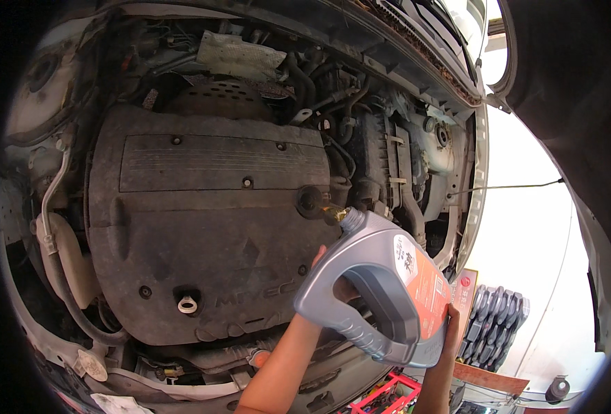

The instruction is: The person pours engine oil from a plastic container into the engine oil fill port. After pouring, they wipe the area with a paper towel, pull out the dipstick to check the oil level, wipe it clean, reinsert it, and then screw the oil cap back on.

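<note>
Engine cover (202, 228) fills the bay. Your jug (381, 290) is tilted, spout at the filler hole (310, 201) on the cover's right edge. Left hand (333, 279) clamps the handle; right hand (450, 324) props the base, open floor beyond

The head camera looked steeply down into the engine bay (209, 207) from close above. Its wide lens bent the edges.

Grey jug (381, 290) tipped over the engine has an orange and white label (421, 283), and lower right there's a red box (463, 293) beside a row of grey jugs (497, 321).
</note>
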The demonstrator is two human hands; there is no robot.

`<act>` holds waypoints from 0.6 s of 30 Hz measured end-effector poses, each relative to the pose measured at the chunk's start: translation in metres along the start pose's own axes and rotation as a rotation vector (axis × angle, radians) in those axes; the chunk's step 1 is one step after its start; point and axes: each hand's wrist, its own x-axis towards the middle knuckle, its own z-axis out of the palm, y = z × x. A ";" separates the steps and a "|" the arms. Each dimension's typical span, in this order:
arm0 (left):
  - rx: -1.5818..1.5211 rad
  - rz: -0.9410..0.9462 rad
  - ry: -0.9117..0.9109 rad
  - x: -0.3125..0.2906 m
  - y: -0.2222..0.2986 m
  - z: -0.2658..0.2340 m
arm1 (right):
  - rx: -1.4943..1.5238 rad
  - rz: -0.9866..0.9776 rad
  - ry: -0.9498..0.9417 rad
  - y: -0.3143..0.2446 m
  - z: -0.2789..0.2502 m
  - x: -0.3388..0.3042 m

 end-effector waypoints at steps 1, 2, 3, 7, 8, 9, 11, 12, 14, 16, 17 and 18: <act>0.002 -0.004 0.012 0.000 -0.001 -0.001 | -0.009 0.002 0.002 -0.002 0.003 -0.002; -0.002 -0.014 0.017 0.001 -0.001 -0.001 | 0.017 0.009 -0.076 -0.004 0.004 -0.003; 0.007 -0.010 0.028 0.001 -0.001 -0.002 | -0.013 0.006 -0.006 -0.004 0.004 -0.001; -0.011 -0.024 0.023 0.002 -0.002 -0.005 | -0.011 -0.006 0.010 -0.001 -0.014 0.013; -0.014 -0.031 0.005 0.003 -0.001 -0.006 | 0.001 -0.014 -0.011 0.000 -0.019 0.016; -0.029 -0.037 0.003 0.004 -0.001 -0.007 | -0.018 -0.019 0.013 0.001 -0.024 0.019; -0.036 -0.063 -0.005 0.004 0.000 -0.010 | -0.010 -0.024 -0.028 0.001 -0.029 0.024; -0.035 -0.048 -0.013 0.004 -0.001 -0.010 | -0.029 -0.024 -0.008 0.000 -0.030 0.025; -0.023 -0.026 -0.031 0.004 -0.003 -0.011 | -0.031 -0.003 0.028 -0.003 -0.026 0.024; -0.049 -0.035 -0.032 0.004 0.000 -0.011 | -0.049 -0.026 -0.028 -0.008 -0.016 0.019; -0.064 -0.037 -0.052 0.004 0.000 -0.011 | -0.032 -0.029 -0.087 -0.010 -0.010 0.015; -0.049 -0.027 -0.025 0.003 0.000 -0.010 | -0.050 -0.037 -0.033 -0.012 -0.004 0.012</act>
